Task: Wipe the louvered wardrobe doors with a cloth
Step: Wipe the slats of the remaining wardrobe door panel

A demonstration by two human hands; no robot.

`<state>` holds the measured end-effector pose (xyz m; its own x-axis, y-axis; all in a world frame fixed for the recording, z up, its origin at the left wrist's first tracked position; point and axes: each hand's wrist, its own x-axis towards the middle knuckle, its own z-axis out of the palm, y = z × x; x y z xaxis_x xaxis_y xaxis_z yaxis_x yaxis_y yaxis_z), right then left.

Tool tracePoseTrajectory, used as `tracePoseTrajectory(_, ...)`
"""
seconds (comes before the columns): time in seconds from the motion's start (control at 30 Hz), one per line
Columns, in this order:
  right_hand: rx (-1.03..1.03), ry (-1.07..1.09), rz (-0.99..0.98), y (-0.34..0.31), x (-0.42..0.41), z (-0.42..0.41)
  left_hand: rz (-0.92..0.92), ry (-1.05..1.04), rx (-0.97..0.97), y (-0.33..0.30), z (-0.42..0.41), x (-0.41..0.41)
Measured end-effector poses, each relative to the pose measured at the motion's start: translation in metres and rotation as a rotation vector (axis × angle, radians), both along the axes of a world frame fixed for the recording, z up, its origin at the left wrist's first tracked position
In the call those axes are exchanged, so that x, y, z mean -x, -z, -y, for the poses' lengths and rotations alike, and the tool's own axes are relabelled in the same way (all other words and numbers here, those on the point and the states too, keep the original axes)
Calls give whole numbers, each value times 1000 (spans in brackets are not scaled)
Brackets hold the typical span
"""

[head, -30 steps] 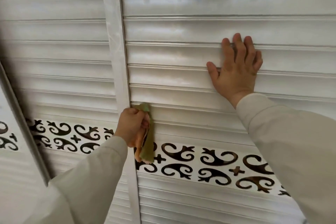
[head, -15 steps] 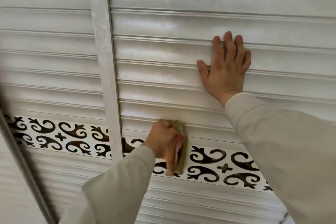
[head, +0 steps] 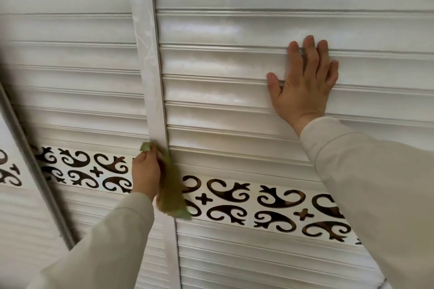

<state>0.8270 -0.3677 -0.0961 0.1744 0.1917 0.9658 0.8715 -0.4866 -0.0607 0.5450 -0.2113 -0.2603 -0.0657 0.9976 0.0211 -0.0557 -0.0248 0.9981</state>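
Cloth (head: 172, 191) is sweeping back from the slats to the upright post (head: 150, 58) at seven o'clock, bunched in the left hand (head: 146, 172); right hand (head: 303, 82) is bracing flat, fingers spread, on the door (head: 234, 26) at two o'clock.

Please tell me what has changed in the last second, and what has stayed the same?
The left hand, gripping the green cloth, swept right along the slat above the patterned band, then came back left to the vertical stile. Nothing was picked up or released. The right hand stayed flat on the door's slats.
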Motion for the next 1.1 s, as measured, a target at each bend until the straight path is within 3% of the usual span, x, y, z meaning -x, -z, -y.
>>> tracePoseTrajectory(0.17, -67, 14, 34, 5, -1, -7, -133, 133, 180, 66, -1, 3)
tracePoseTrajectory(0.3, -75, 34, 47, 5, -2, -9, -107, 195, 238, 99, 2, 5)
tracePoseTrajectory(0.5, -83, 29, 58, 6, -4, -9, 211, 130, 97, 19, -4, -5)
tracePoseTrajectory(0.63, -59, 24, 44, 6, -3, -9, 236, 188, -27, -27, 1, -11)
tracePoseTrajectory(0.9, 62, -7, -41, 0, 0, 7, -65, 561, -67, -60, 72, -89)
tracePoseTrajectory(1.1, 221, -32, -115, -2, -4, 25, -281, 699, -168, -67, 116, -134)
